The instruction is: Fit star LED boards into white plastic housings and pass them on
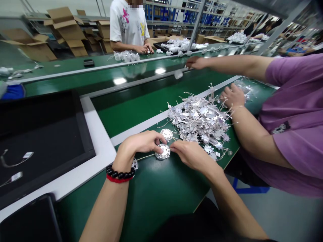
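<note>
My left hand (141, 143) and my right hand (190, 154) meet over a small round white disc with a thin wire (163, 151) on the green table (156, 195). Both hands pinch the disc from either side, fingers curled. A second round disc (166, 134) lies just behind it. A large heap of white star-shaped parts with wires (200, 119) sits right of my hands. A black and red bead bracelet (119, 174) is on my left wrist.
A person in a purple shirt (295, 117) on the right rests a hand (233, 95) by the heap and reaches another (195, 62) over the conveyor belt (141, 101). Black trays (45, 141) lie left. Another person in a white shirt (128, 27) works across, cardboard boxes (68, 30) behind.
</note>
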Available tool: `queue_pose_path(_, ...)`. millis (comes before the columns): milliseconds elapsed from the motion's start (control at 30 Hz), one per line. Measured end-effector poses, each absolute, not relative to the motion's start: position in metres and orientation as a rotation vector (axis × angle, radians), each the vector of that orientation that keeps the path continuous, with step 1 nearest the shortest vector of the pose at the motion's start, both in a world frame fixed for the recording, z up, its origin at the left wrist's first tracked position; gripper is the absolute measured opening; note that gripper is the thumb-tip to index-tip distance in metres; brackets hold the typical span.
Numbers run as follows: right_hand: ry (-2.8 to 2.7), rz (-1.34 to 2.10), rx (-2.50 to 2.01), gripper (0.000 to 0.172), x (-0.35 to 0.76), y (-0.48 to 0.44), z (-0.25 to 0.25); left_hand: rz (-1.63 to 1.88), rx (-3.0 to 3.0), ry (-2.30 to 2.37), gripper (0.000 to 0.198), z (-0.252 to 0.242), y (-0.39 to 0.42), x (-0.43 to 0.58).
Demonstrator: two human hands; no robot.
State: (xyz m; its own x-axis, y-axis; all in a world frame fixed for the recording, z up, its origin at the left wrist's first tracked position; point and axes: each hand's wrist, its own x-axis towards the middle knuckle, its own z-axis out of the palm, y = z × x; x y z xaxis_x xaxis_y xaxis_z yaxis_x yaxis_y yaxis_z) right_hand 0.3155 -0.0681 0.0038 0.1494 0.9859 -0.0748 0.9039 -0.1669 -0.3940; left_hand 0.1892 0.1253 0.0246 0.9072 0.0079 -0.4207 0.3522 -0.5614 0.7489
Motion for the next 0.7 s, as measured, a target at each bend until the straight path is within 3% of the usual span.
queue_pose_path(700,-2.084,0.137,-2.122,0.030,0.306,-0.077,-0.010,-0.453,2.129,0.249,0.041,0.027,0.133,0.186)
